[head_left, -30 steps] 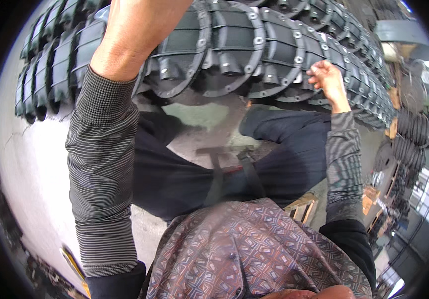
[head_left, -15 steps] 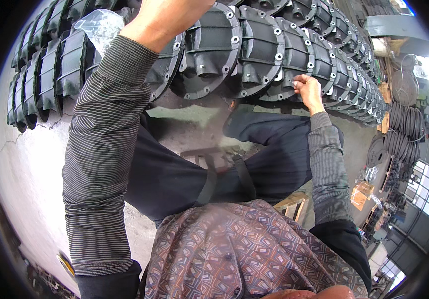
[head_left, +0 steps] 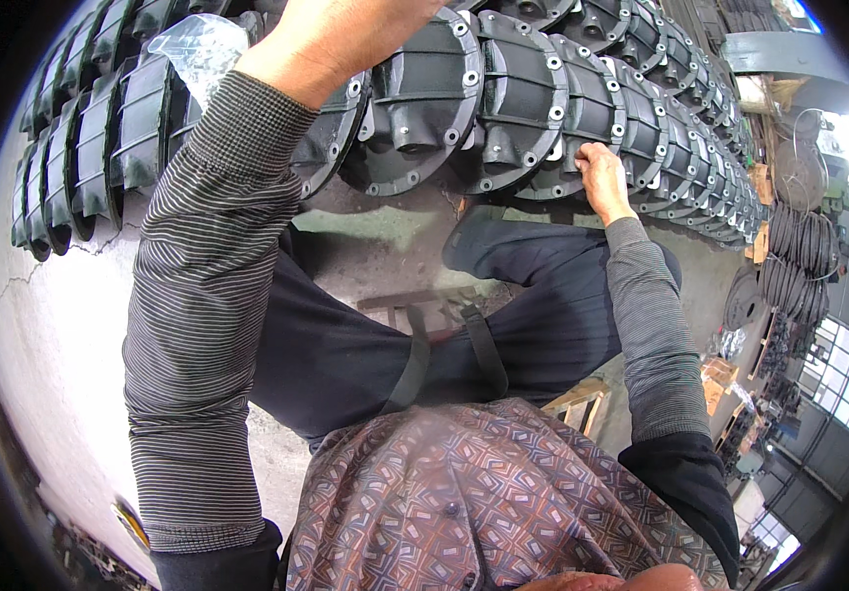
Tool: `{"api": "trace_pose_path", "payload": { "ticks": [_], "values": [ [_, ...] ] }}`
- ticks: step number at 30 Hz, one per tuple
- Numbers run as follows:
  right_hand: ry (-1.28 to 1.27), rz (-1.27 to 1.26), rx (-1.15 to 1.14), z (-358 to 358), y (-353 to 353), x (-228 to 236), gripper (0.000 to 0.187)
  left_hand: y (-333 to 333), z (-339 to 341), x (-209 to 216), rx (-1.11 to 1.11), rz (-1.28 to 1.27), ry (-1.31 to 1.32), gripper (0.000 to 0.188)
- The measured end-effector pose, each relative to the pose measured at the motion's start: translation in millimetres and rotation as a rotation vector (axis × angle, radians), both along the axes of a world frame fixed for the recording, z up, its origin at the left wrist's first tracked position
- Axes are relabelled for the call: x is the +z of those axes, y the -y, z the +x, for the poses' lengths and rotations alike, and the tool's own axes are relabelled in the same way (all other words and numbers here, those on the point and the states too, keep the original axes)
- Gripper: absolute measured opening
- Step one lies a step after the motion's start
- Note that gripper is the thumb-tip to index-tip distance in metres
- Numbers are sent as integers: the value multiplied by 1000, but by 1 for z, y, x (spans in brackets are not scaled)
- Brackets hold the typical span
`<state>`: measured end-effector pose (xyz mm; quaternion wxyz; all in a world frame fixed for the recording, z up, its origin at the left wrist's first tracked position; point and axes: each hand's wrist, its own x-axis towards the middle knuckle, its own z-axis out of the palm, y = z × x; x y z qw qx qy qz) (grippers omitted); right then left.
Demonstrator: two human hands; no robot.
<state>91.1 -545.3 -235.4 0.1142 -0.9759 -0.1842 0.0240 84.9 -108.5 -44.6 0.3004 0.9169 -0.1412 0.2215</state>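
- Nearest, at 6 o'clock, are the wearer's patterned shirt [head_left: 444, 483] and, above it, dark trousers [head_left: 336, 335]; a wooden frame [head_left: 582, 406] lies on the floor near 4 o'clock.
- The left hand [head_left: 360, 34], toward 12, runs off the upper edge; its fingers are out of view, so I cannot tell whether it grips anything.
- The right hand [head_left: 602, 182], at 2 o'clock, has bent fingers drawn together at a short stub [head_left: 569, 161] on a black ribbed cover [head_left: 592, 103]; whether they pinch something small I cannot tell.
- The step in hand looks like fingertip work at that stub; the next move seems to call for fine, steady placement.
- More covers [head_left: 427, 89] stand in rows from 10 to 2; a clear bag [head_left: 203, 49] rests on them near 10:30.
- Farthest, at 3, dark coils [head_left: 804, 246].
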Motion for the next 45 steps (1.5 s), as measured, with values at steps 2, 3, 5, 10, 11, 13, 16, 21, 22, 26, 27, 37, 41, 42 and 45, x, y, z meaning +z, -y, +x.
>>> {"api": "trace_pose_path", "payload": {
  "ticks": [2, 3, 5, 10, 11, 13, 16, 21, 22, 26, 27, 37, 41, 42, 45],
  "values": [
    [25, 0, 5, -1, 0, -1, 10, 0, -2, 2, 17, 1, -57, 25],
    [41, -2, 2, -1, 0, -1, 9, -1, -3, 3, 24, 3, -84, 26],
    [49, -34, -30, -3, 0, -3, 10, -2, -5, 4, 10, 30, -16, 25],
    [31, -79, -103, -2, -2, -7, 12, -4, -10, 8, 7, -5, -56, 24],
    [43, -95, -94, -1, -2, -8, 13, -5, -11, 8, 18, -10, -75, 24],
    [73, -169, -76, -1, -3, -9, 17, -5, -12, 9, 35, 3, -74, 25],
    [83, -265, -68, -1, -5, -11, 21, -5, -12, 8, 52, 38, -65, 25],
    [93, -306, -52, 1, -10, -12, 23, -7, -11, 4, 64, 55, -117, 26],
    [69, -284, -91, 1, -12, -11, 24, -8, -11, 4, 61, 63, -109, 26],
    [-37, -170, -333, -1, -17, -3, 26, -10, -12, 1, 39, 77, -64, 26],
    [-41, -154, -343, -3, -18, 0, 26, -9, -13, 1, 31, 72, -31, 25],
    [7, -164, -132, 0, -10, -3, 15, -4, -9, -5, -8, 77, -10, 20],
    [65, -165, 25, 3, -4, -6, 12, -3, -9, -6, 0, 87, -17, 20],
    [74, -172, 45, 3, -3, -6, 11, -4, -10, -6, 5, 87, -15, 20],
    [61, -180, 39, 2, -3, -4, 9, -5, -11, -2, 16, 85, -29, 20]
  ]
}}
